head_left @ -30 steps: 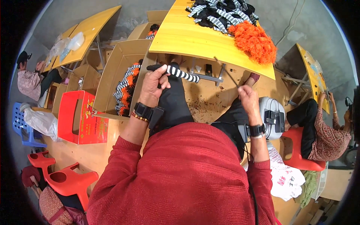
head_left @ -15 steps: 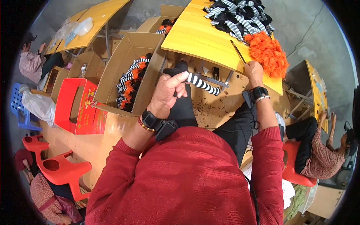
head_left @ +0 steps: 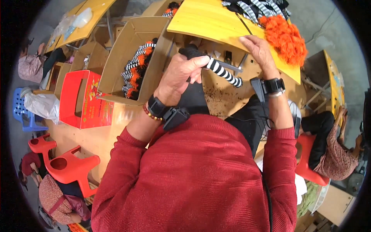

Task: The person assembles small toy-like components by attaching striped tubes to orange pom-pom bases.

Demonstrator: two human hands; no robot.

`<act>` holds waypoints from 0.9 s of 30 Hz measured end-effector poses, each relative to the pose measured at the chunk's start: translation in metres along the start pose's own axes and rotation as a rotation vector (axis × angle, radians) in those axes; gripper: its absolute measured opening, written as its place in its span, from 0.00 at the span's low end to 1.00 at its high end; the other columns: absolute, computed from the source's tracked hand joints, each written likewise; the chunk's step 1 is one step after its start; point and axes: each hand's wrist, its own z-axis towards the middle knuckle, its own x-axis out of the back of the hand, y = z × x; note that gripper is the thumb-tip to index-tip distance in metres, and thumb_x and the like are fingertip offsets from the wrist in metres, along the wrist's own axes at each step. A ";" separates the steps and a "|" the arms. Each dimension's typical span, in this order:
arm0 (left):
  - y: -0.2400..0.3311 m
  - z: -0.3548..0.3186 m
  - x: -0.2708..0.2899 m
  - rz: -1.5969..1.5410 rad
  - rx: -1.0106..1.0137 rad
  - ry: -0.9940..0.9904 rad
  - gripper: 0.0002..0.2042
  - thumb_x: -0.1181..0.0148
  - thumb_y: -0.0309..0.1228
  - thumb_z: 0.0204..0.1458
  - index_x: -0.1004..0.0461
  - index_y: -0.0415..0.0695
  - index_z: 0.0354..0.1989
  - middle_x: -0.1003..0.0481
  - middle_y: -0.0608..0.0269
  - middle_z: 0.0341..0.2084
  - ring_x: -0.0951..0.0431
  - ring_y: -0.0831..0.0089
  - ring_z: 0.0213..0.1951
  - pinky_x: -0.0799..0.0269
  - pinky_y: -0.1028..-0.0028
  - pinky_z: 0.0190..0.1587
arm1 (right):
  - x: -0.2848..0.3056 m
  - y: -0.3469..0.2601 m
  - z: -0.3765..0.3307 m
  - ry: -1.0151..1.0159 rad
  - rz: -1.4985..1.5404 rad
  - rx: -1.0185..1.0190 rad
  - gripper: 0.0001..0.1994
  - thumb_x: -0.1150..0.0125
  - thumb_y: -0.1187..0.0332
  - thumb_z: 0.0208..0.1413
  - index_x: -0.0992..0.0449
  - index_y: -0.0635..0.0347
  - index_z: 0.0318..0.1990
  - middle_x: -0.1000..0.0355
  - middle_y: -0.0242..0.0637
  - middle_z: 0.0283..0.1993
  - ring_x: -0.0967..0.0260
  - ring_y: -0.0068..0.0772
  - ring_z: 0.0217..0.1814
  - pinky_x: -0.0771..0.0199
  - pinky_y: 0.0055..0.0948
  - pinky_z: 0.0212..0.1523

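Observation:
My left hand [head_left: 184, 71] is closed on a black-and-white striped knitted tube [head_left: 224, 72]. Its black end sticks out above my fist, and the striped end hangs free to the right. At the edge of the yellow table [head_left: 208, 23], my right hand [head_left: 259, 52] is open with its fingers stretched out and nothing visible in it. A thin dark stick [head_left: 243, 23] lies on the tabletop just beyond those fingers. Fluffy orange pieces [head_left: 285, 40] are heaped to the right of the stick. Behind them lies a pile of black and grey-striped fabric pieces [head_left: 257, 8].
A cardboard box [head_left: 116, 73] with rows of striped, orange and black pieces [head_left: 137, 69] stands left of my hand. Further left are a red box [head_left: 104, 112], red stools [head_left: 71, 164] and a blue stool [head_left: 19, 108]. A seated person [head_left: 336, 160] works at the right; others sit at the left.
My right hand has let go of the stick, which now lies on the table, and its fingers have opened. My left hand has moved slightly up and right with the tube.

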 end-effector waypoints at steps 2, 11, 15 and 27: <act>-0.003 0.002 -0.001 0.030 0.057 -0.073 0.12 0.43 0.32 0.46 0.28 0.36 0.19 0.38 0.70 0.07 0.39 0.81 0.11 0.37 0.78 0.19 | -0.006 -0.039 -0.033 -0.268 0.250 -0.023 0.21 0.45 0.51 0.48 0.27 0.61 0.40 0.29 0.33 0.35 0.36 0.24 0.40 0.38 0.24 0.44; -0.010 -0.005 -0.019 0.512 0.075 -0.149 0.13 0.39 0.38 0.40 0.29 0.42 0.13 0.37 0.74 0.09 0.40 0.86 0.13 0.46 0.83 0.16 | -0.029 -0.047 -0.090 -0.550 0.640 -0.083 0.10 0.37 0.64 0.43 0.24 0.62 0.25 0.32 0.25 0.20 0.39 0.14 0.24 0.39 0.18 0.25; -0.007 -0.011 -0.028 0.456 0.076 -0.138 0.09 0.39 0.35 0.41 0.28 0.43 0.19 0.36 0.73 0.10 0.39 0.86 0.14 0.47 0.83 0.17 | -0.025 -0.040 -0.101 -0.448 0.568 -0.173 0.08 0.37 0.64 0.43 0.24 0.60 0.25 0.33 0.23 0.18 0.40 0.13 0.21 0.40 0.17 0.22; -0.041 0.003 0.003 0.292 0.054 -0.163 0.08 0.40 0.30 0.42 0.30 0.40 0.19 0.35 0.69 0.12 0.35 0.81 0.15 0.37 0.80 0.22 | -0.019 0.006 -0.141 -0.030 0.761 -0.315 0.05 0.39 0.71 0.43 0.28 0.60 0.26 0.33 0.24 0.21 0.39 0.14 0.23 0.39 0.14 0.27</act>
